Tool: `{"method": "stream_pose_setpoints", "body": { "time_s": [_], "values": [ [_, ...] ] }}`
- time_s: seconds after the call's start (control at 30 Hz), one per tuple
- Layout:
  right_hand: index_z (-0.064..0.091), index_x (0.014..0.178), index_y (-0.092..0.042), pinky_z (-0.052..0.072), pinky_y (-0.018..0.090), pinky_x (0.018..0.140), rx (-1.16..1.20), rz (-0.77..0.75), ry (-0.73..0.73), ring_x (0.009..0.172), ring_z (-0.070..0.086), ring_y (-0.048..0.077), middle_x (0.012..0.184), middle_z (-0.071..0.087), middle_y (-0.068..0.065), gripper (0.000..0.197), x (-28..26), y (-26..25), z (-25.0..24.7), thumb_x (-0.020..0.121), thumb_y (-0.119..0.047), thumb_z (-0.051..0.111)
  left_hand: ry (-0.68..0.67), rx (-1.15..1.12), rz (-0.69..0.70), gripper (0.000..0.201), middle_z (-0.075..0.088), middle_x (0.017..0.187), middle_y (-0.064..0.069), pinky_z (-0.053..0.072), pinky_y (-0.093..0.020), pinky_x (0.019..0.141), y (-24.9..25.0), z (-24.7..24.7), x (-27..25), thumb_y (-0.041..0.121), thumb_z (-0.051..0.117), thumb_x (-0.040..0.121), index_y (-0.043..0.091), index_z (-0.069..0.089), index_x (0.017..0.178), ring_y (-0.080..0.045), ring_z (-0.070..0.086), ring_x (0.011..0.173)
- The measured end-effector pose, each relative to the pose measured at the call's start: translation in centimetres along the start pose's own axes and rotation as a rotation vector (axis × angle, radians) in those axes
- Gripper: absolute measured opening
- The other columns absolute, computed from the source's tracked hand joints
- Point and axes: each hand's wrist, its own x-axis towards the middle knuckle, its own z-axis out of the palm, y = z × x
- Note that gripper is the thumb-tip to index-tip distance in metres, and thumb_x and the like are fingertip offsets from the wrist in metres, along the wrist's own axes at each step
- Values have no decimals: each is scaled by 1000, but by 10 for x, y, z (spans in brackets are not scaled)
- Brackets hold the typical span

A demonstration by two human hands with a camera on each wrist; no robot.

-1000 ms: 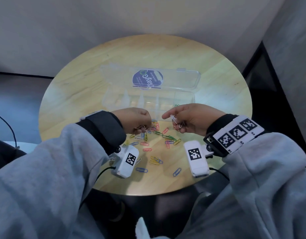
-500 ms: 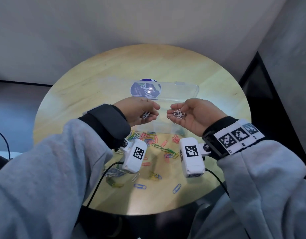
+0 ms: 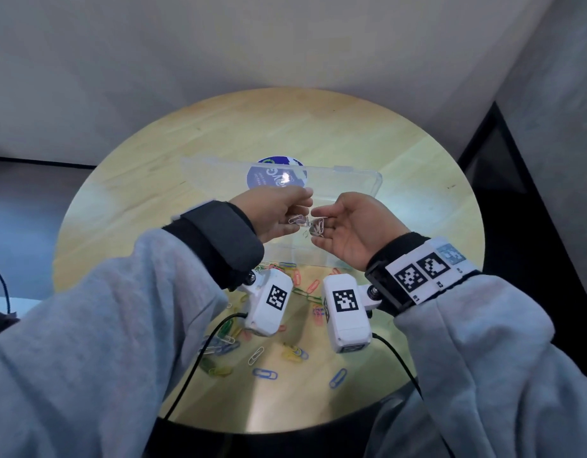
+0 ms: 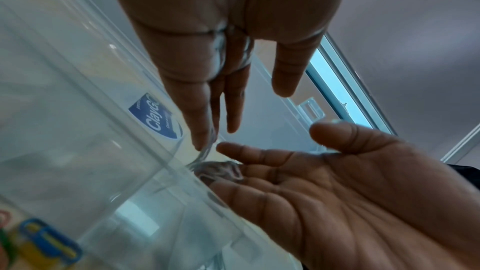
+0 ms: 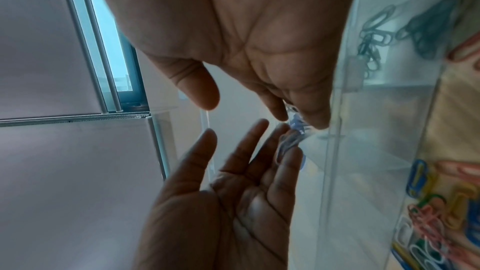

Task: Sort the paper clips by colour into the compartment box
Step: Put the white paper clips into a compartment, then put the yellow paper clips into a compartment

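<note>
— Since half a second ago we have brought both hands closer together and a little higher over the compartment box [image 3: 322,256], left hand [image 3: 272,211] now almost touching the right hand [image 3: 351,226].

— From the head view, what can slip? We see white paper clips [image 3: 307,224] hanging between the two hands, some on the right palm; a loose handover could drop them into the wrong compartment or back among the coloured paper clips [image 3: 305,289] on the surface [image 3: 417,180].

— And our pose there? Left hand palm down with fingers [image 3: 298,195] stretched forward, right hand palm up and cupped, both above the box's near wall.

— Left wrist view: our left fingers [image 4: 200,110] are long and nearly straight, narrow gap to the thumb, a clip blurred at their tips; the right hand [image 4: 337,192] lies flat and spread below, clips at its fingertips.

— Right wrist view: right fingers [image 5: 306,110] loosely bent, not clamped, over the left hand [image 5: 221,202]; blur hides how firmly any clip is held, so we cannot tell
</note>
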Motion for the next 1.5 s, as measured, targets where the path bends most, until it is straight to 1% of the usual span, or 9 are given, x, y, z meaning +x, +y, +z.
{"method": "stream_pose_setpoints", "body": {
  "time_s": [0.2,0.3,0.43,0.6,0.77,0.93,1.2,1.33,1.5],
  "values": [
    [47,95,-11,34,26,65,-55,-10,-45,70,35,17,79,32,5,32,-2,0,-1,64,-19,49,-34,-8,-13,24,55,91,0,47,-20,74,-3,2,-5,36,50,94,15,61,89,-11,54,81],
    [48,108,-12,41,26,72,-60,-35,-72,78,47,17,89,46,8,39,-1,1,-4,69,-15,48,-35,-6,19,24,59,87,1,45,-21,74,-3,-1,-11,32,47,96,17,63,85,-10,55,80],
    [53,96,-10,43,26,71,-135,-91,-14,93,51,24,102,49,15,14,-2,6,2,88,-7,41,-26,19,55,16,65,75,4,47,-22,76,-3,-5,-24,22,48,95,17,62,89,-9,61,75],
    [58,102,-14,46,27,74,-286,-150,-9,90,57,19,95,56,5,15,-2,5,9,93,-14,46,-35,57,82,20,60,85,-1,48,-24,78,-5,-8,-32,21,47,95,10,57,109,-13,60,79],
    [58,104,-14,51,33,77,-349,-224,22,87,60,20,96,57,5,16,-5,3,4,96,-14,44,-24,111,78,11,59,84,-2,50,-25,76,-6,-14,-34,19,48,95,14,58,94,-15,60,77],
    [59,89,-14,50,26,64,-588,-263,39,72,60,17,85,61,5,15,-15,-6,-5,93,-7,47,-57,375,78,16,58,77,-1,49,-14,55,-13,-18,-32,5,51,90,17,59,84,-10,58,65],
    [60,82,-17,44,19,58,-1339,-157,19,62,53,9,71,58,-6,7,-46,11,-28,87,-14,57,-124,940,97,18,56,65,12,42,-19,60,-46,-7,-41,10,63,78,27,59,74,-4,51,57],
    [66,83,-18,42,19,63,-1536,-140,-36,61,49,4,65,53,-12,10,-52,19,-27,84,-11,59,-224,1247,45,17,53,67,11,38,-19,54,-70,4,-51,15,64,74,28,59,83,-9,50,63],
    [62,100,-22,41,22,66,-1740,-43,-49,81,52,14,91,55,-6,22,-47,34,-27,80,-13,63,-280,1364,30,20,56,73,9,36,-22,57,-89,10,-57,26,71,71,31,56,84,-12,53,71]
  ]
}}
